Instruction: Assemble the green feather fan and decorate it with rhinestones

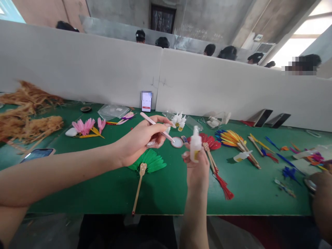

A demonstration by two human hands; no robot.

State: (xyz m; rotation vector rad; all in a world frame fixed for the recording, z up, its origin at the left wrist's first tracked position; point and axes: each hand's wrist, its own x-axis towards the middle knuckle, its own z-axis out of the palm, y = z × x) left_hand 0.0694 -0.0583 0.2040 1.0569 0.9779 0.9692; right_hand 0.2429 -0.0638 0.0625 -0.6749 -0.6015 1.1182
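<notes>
Pale pink tweezers (157,126) are gripped in my left hand (145,136), their tips over a small round white dish (176,142). Something small and whitish also shows by those fingers, too unclear to name. My right hand (198,169) is closed around a white glue bottle (195,147), held upright with its nozzle up. Below my left hand a green feather fan (153,163) lies on the table, its wooden handle toward me. Behind my right hand lies a red feather fan (211,141) with a red tassel.
Several glue bottles (181,123) stand at the back, and another bottle (242,156) lies right. Yellow-blue feather fans (233,140) and loose feathers fill the right, near another person's hand (321,186). Pink petals (84,126), brown fibre (33,126) and a phone (38,154) are left.
</notes>
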